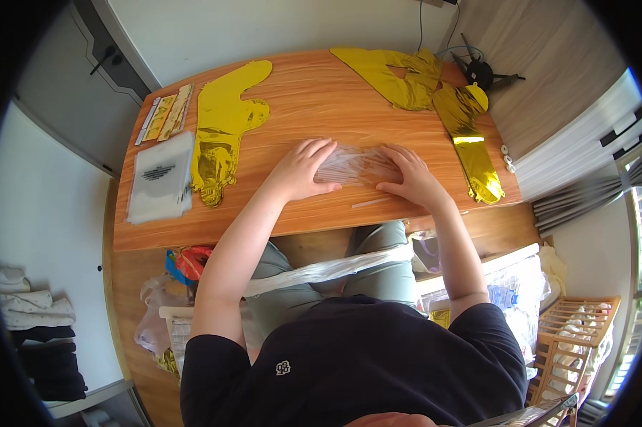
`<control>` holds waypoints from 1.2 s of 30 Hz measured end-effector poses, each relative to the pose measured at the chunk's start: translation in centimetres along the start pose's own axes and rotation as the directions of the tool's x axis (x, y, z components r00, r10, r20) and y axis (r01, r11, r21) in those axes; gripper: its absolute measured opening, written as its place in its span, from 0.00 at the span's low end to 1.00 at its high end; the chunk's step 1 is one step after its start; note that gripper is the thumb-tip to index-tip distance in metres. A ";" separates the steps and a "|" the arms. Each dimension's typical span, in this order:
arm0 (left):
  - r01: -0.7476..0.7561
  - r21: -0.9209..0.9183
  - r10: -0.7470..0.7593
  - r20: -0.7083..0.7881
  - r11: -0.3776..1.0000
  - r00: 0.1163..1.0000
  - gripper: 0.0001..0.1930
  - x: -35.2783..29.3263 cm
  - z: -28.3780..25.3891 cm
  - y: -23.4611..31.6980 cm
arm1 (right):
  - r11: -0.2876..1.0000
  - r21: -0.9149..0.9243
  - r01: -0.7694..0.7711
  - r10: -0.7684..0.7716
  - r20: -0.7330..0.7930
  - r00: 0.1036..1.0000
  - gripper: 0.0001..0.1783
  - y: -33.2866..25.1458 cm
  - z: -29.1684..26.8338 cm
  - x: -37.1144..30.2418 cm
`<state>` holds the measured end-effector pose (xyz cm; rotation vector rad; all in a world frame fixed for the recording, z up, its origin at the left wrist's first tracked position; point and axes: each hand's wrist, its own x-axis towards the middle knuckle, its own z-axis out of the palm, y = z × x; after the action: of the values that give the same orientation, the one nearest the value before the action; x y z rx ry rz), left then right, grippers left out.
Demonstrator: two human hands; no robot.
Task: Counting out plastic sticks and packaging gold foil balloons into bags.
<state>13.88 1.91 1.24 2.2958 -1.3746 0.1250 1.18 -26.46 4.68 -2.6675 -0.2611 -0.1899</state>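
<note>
A loose pile of thin translucent straws (pixel 356 165) lies on the wooden table in front of me. My left hand (pixel 305 171) cups the left end of the pile, thumb on the near side and fingers on the far side. Around the right end curve the fingers and thumb of my right hand (pixel 410 175). One single straw (pixel 371 203) lies apart, nearer the table's front edge. A flat gold foil balloon (pixel 221 114) is to the left of my hands. More gold foil balloons (pixel 406 78) lie at the far right, one (pixel 470 142) reaching down the right side.
Clear plastic bags (pixel 161 178) are stacked on the table's left, below gold-printed packets (pixel 166 114). Small white rolls (pixel 508 160) sit at the right edge, a black stand (pixel 479 73) behind. White plastic (pixel 328 270) stretches across my lap. A wooden rack (pixel 577 320) stands right.
</note>
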 end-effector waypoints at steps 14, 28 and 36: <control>0.031 0.028 -0.031 0.014 0.999 0.999 0.46 -0.1 0.1 0.3 | 0.896 -0.069 0.440 -0.443 -0.219 0.869 0.13 -4.5 3.9 -6.2; 0.031 0.010 -0.031 0.019 0.999 0.999 0.46 0.3 -0.1 0.7 | 0.960 -0.167 0.224 -0.255 -0.196 0.947 0.16 1.2 1.9 1.9; 0.023 0.028 -0.023 0.009 0.999 1.000 0.46 0.0 -0.1 0.3 | 0.968 0.034 0.247 -0.247 -0.008 0.969 0.17 1.6 1.4 3.5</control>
<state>13.60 1.84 1.43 2.3373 -1.3593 0.1267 5.07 -26.69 3.39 -2.5934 -0.5912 -0.2657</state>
